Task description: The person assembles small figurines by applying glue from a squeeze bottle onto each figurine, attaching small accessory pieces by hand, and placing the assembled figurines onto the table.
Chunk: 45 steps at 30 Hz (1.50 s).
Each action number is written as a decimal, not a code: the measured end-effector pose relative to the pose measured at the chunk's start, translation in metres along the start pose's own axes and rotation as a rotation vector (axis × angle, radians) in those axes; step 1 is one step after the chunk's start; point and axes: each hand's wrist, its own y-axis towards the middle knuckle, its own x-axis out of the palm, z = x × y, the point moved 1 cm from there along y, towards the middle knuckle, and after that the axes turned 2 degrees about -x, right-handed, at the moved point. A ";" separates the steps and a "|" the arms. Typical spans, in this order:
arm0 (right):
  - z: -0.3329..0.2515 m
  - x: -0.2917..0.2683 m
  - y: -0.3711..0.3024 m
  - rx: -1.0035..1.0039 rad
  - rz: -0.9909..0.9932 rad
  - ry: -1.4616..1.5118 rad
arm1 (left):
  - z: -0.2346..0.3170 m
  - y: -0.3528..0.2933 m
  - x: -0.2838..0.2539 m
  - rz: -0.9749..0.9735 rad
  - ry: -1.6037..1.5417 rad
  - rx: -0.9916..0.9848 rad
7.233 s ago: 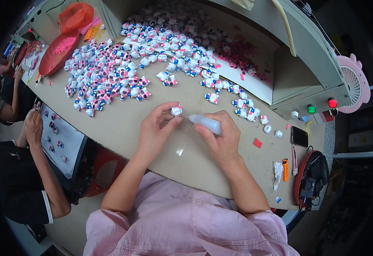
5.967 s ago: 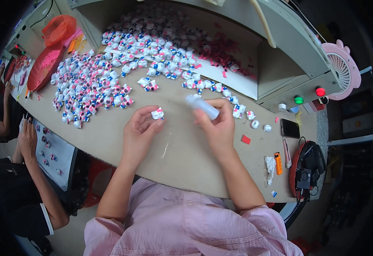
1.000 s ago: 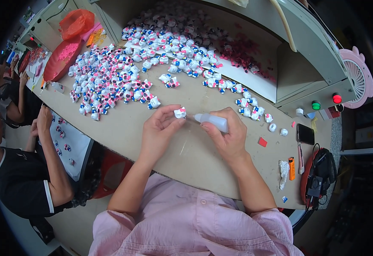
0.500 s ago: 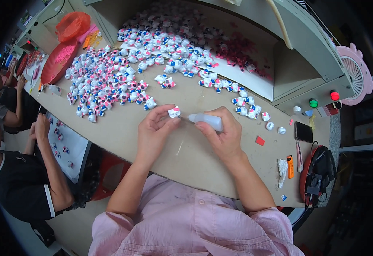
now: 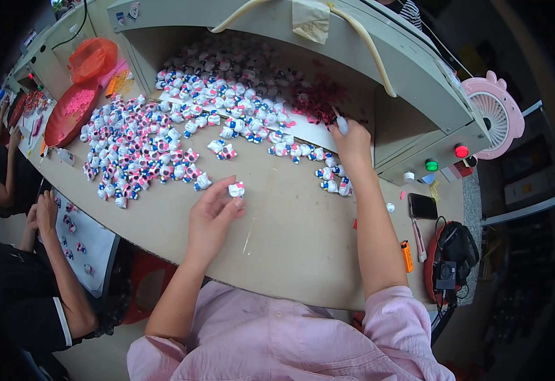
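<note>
My left hand [image 5: 211, 214] pinches a small white figurine head [image 5: 237, 190] with a pink mark between thumb and fingertips, above the near part of the table. Reaching far forward, my right hand [image 5: 355, 143] is closed round a translucent white squeeze bottle [image 5: 341, 124] at the opening of the grey booth. Its tip is close to a heap of small dark pink pieces [image 5: 319, 101]; whether it touches one I cannot tell. White, blue and pink figurines [image 5: 141, 146] lie in a large pile left of my left hand. A short row of them [image 5: 300, 151] lies left of my right forearm.
The booth [image 5: 417, 143] arches over more figurines. A pink fan [image 5: 494, 114] stands right. On the table's right lie a phone [image 5: 422, 206], an orange lighter [image 5: 406, 256] and a black-and-red pouch [image 5: 452, 260]. Far left are a red bowl [image 5: 55, 131] and a co-worker's arm [image 5: 65, 267].
My right hand has moved the squeeze bottle away from the figurine head, forward and right into the booth opening. My left hand still holds the head. The whole view has shifted.
</note>
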 end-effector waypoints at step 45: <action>-0.105 0.012 -0.138 0.275 -0.771 1.219 | 0.003 0.001 -0.009 -0.136 -0.057 -0.033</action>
